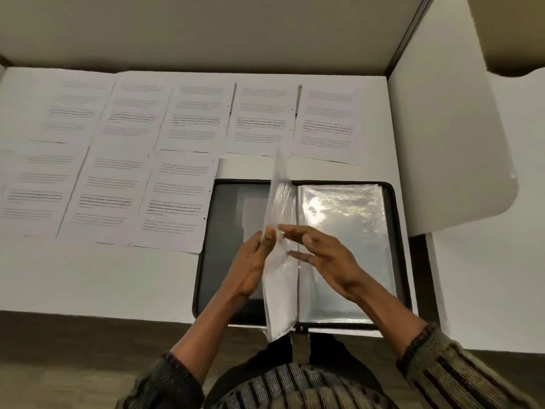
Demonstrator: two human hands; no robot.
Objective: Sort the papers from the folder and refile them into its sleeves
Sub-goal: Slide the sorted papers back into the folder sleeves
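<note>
The left hand point(250, 261) pinches the free edge of a clear, crinkled plastic sleeve point(278, 202) standing up from the open black zip folder point(396, 231). The right hand point(327, 255), fingers straight, touches the sleeve's other face. Printed white paper sheets point(182, 199) lie in rows beyond and left of both hands. The slippery film may cling shut, or two sleeves may lift together, so a page gets misfiled. A hard tug could tear it at the spine.
</note>
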